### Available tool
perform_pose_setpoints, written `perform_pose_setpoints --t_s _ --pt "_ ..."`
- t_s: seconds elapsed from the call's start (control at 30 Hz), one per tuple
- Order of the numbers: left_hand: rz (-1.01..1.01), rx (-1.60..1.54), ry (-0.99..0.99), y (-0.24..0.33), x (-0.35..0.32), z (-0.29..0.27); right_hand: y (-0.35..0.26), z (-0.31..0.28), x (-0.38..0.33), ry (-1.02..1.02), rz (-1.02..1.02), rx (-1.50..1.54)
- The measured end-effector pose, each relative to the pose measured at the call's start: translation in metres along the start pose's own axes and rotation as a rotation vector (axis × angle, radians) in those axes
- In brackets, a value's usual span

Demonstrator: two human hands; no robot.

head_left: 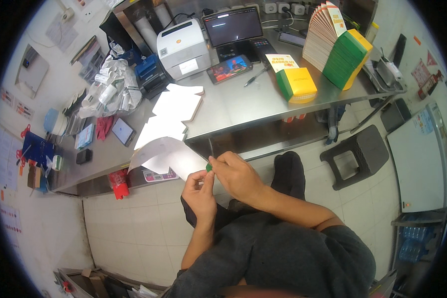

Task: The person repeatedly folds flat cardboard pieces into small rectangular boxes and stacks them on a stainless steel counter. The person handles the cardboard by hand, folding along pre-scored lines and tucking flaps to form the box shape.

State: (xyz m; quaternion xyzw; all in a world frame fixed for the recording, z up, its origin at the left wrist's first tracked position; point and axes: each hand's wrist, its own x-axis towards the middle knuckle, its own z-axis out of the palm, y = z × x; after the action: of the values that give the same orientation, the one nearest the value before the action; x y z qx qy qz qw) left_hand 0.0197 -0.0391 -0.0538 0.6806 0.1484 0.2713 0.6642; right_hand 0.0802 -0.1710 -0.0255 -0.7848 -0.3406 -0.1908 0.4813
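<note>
Room: pale tiled floor (134,223) fills the lower left of the frame, and your steel worktop (243,102) runs across the upper middle.
Your seat: you look down on your own lap, with your dark trouser leg (288,174) stretched toward the worktop's edge at the centre.
Left hand: your left hand (199,191) sits just below centre, fingers pinched together on the lower edge of a flat white cardboard sheet (166,155).
Right hand: your right hand (237,174) is right beside the left one, touching it, fingers closed on the same corner of the sheet, where a small green bit (209,168) shows between your fingertips.
Cardboard sheet: it is held in the air left of centre, tilted up and away to the left from your hands, in front of the worktop's near edge.
More sheets: a loose pile of white flat sheets (176,107) lies on the worktop just above the one you hold.
Folded box: a yellow and green box (297,83) stands at upper right of centre.
Box stack: a fanned stack of flat boxes (335,42) leans at the upper right.
Printer: a white label printer (183,47) sits at the upper middle, with a screen (233,25) just to its right.
Stool: a dark plastic stool (355,156) stands on the floor at the right.
</note>
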Motion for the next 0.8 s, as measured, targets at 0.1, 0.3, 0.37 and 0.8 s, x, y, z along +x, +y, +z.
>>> perform_pose_setpoints --t_s 0.1,0.3,0.37,0.8 --pt "0.021 -0.023 -0.021 0.001 -0.002 0.0 -0.001 -0.004 0.0 -0.023 0.024 0.077" --pt "-0.009 -0.146 -0.043 0.005 -0.002 -0.005 -0.008 -0.008 0.003 -0.003 0.185 0.345" --pt "-0.024 -0.219 -0.058 0.007 -0.001 -0.006 -0.01 -0.01 0.003 -0.025 0.278 0.442" --pt "-0.075 -0.323 -0.151 0.005 0.002 -0.014 0.005 -0.027 0.021 -0.2 0.052 0.397"
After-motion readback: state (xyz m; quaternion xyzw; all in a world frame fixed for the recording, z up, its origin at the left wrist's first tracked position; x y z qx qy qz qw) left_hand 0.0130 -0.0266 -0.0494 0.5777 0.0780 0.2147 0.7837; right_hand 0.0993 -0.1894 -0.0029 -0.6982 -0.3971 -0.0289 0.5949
